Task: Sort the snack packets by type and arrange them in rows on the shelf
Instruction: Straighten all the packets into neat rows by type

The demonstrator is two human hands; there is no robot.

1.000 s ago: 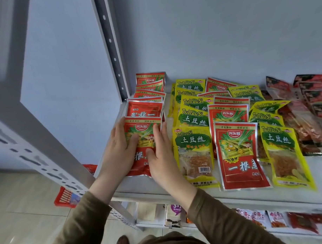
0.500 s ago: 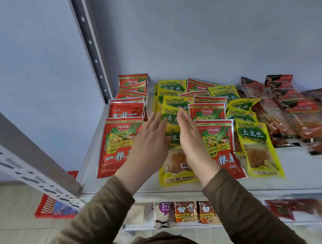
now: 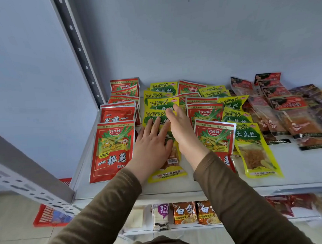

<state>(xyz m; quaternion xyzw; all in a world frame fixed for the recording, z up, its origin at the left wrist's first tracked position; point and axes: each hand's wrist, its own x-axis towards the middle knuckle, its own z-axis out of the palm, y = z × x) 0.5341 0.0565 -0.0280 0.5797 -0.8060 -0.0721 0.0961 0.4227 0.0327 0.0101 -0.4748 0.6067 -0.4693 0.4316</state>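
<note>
Snack packets lie in rows on the white shelf. A row of red packets runs along the left edge. Beside it runs a row of yellow TuDouSi packets. My left hand rests flat, fingers straight, on the front yellow packet of that row. My right hand stands on edge with straight fingers against the same row's right side. Another red row and another yellow row lie to the right.
Dark red and brown packets are heaped at the shelf's right. A grey perforated upright stands at the back left corner. The lower shelf holds noodle packs. A red basket sits on the floor at the left.
Both hands left the front red packet at the left and moved right onto the yellow row. They have since slid a little farther back along it.
</note>
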